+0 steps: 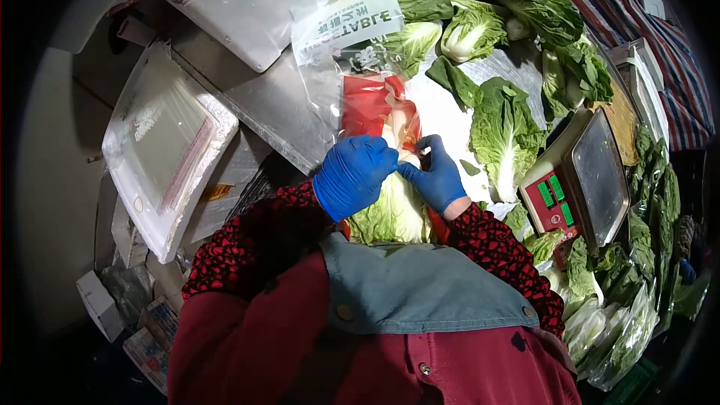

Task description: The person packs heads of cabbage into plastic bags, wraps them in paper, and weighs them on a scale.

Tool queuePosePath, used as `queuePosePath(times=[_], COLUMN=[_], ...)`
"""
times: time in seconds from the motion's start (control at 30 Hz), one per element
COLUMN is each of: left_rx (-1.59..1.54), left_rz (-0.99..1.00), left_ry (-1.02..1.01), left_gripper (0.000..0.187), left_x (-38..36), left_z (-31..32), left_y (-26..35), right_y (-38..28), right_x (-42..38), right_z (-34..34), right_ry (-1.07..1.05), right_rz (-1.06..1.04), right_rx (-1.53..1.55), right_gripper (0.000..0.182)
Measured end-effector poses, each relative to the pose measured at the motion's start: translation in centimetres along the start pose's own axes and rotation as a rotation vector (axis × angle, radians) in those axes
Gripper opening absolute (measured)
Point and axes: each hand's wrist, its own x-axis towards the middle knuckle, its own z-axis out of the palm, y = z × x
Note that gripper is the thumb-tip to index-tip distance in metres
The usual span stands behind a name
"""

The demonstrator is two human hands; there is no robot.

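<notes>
A pale green Chinese cabbage [391, 212] lies in front of my body, its white end pointing away from me. My left hand [354, 178], in a blue glove, is closed in a fist at the cabbage's left side. Curled fingers show on my right hand [437, 180], also gloved, over the cabbage's right side, its thumb reaching to the left fist. What the fingers pinch is hidden. Just beyond the hands is a red sheet or bag [365, 103], partly under a clear printed plastic bag [347, 21].
Loose leafy cabbages [474, 30] lie at the back, with one leafy head [508, 135] right of my hands. A scale [577, 187] stands at right, near bagged greens [615, 330]. White foam boxes [255, 7] and a foam lid [161, 150] are at left.
</notes>
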Motion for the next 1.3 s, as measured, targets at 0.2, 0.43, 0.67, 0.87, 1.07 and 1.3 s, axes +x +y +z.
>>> queuePosePath(times=[0.2, 0.43, 0.67, 0.87, 1.07, 1.3], left_rx=[-0.053, -0.418, -0.915, -1.071, -0.495, -0.742], left_rz=[0.003, -0.715, -0.745, -0.815, -0.583, -0.600], left_ry=[-0.164, 0.373, 0.058, 0.014, -0.024, 0.203], left_gripper=[0.015, 0.035, 0.055, 0.048, 0.025, 0.015], left_x=[-1.3, -3.1, -9.6, -11.3, -10.0, -5.4], left_z=[-1.5, -0.4, 4.3, 4.1, 5.3, 3.7], left_y=[0.7, -1.0, -1.6, -1.1, -1.5, -1.2], right_y=[-0.2, 2.3, 3.5, 6.1, 5.5, 4.1], right_x=[-1.4, -3.6, -5.4, -6.8, -5.5, -2.0], right_z=[0.3, -0.8, -0.4, -0.2, -1.0, -3.3], right_ry=[0.099, 0.190, 0.201, 0.203, 0.083, -0.050], right_rz=[-0.124, -0.476, -0.507, -0.220, -0.170, -0.203], right_rx=[-0.038, -0.199, -0.290, 0.158, 0.151, 0.283], right_gripper=[0.035, 0.011, 0.013, 0.013, 0.009, 0.011])
